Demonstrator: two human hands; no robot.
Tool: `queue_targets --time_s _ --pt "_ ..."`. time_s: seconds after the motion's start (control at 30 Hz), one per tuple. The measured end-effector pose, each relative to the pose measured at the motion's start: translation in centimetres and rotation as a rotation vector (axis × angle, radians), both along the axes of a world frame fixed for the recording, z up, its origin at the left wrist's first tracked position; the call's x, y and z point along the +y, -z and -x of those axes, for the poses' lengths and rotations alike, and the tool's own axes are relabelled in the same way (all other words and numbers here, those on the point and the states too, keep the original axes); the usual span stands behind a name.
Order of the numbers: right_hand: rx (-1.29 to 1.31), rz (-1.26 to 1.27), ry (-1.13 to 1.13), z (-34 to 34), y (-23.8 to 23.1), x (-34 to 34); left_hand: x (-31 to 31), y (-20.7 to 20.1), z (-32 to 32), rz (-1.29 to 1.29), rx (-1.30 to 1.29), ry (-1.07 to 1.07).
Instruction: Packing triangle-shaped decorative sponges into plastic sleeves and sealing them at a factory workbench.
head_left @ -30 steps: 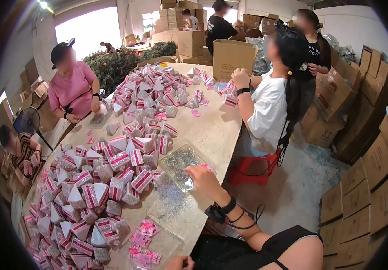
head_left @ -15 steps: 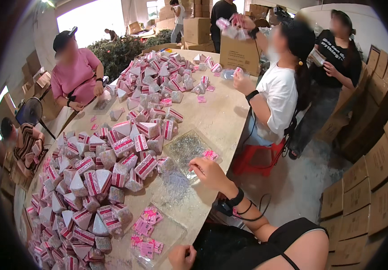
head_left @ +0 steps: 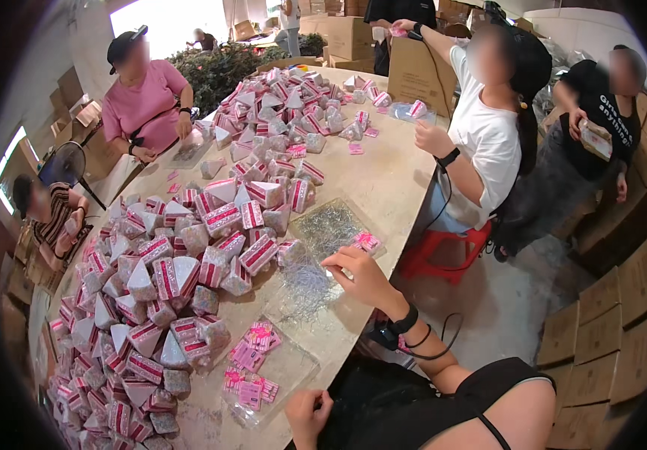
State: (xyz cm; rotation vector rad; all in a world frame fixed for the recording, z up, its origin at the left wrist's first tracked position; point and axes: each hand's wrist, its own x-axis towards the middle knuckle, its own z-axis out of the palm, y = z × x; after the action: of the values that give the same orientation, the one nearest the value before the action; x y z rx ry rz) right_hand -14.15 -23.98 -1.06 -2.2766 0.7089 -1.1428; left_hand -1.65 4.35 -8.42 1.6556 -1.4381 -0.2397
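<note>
My right hand [head_left: 359, 276] hovers over a loose heap of thin silvery strips [head_left: 305, 285] on the table, fingers stretched out and apart from the thumb. Nothing shows between them. At the table's near edge, my left hand [head_left: 308, 412] is curled closed by my black clothing; what it holds, if anything, is hidden. Beside it lies a clear plastic tray [head_left: 293, 367] with several pink printed cards [head_left: 252, 360]. A second clear tray [head_left: 331, 214] beyond my right hand bears more silvery strips, with pink cards [head_left: 366, 241] at its corner.
A large pile of wrapped pink-and-white wedge-shaped pieces [head_left: 188, 262] covers the table's left side and runs to the far end. Co-workers sit or stand around it, one on a red stool [head_left: 443, 251]. Stacked cardboard boxes [head_left: 601, 330] line the right.
The view has shifted slightly. My right hand's fingers have spread from a pinch above the strips, while my left stays curled. The co-worker in white has extended an arm toward a box.
</note>
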Motion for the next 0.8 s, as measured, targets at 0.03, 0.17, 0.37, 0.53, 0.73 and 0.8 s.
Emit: queue_targets --time_s 0.03,0.17,0.37,0.53,0.73,0.8 --pt "0.004 -0.011 0.002 0.0 0.0 0.0 0.0 0.0 0.0 -0.002 0.004 -0.004" --pt "0.006 -0.044 0.039 -0.1 0.3 0.0 0.1 -0.1 -0.1 -0.041 0.019 -0.013" --pt "0.194 0.185 0.091 -2.8 2.8 -2.0 0.5 0.6 -0.4 -0.047 -0.045 -0.019" --pt "0.215 0.5 0.344 5.1 -3.9 2.2 -0.1 1.2 0.7 -0.042 -0.007 0.036" --pt "0.01 0.458 1.506 24.4 -9.2 5.8 0.6 1.8 -0.3 -0.056 0.059 -0.025" --pt "-0.629 -0.305 0.974 25.9 -6.5 3.8 -0.1 0.0 0.3 -0.036 0.031 0.049"
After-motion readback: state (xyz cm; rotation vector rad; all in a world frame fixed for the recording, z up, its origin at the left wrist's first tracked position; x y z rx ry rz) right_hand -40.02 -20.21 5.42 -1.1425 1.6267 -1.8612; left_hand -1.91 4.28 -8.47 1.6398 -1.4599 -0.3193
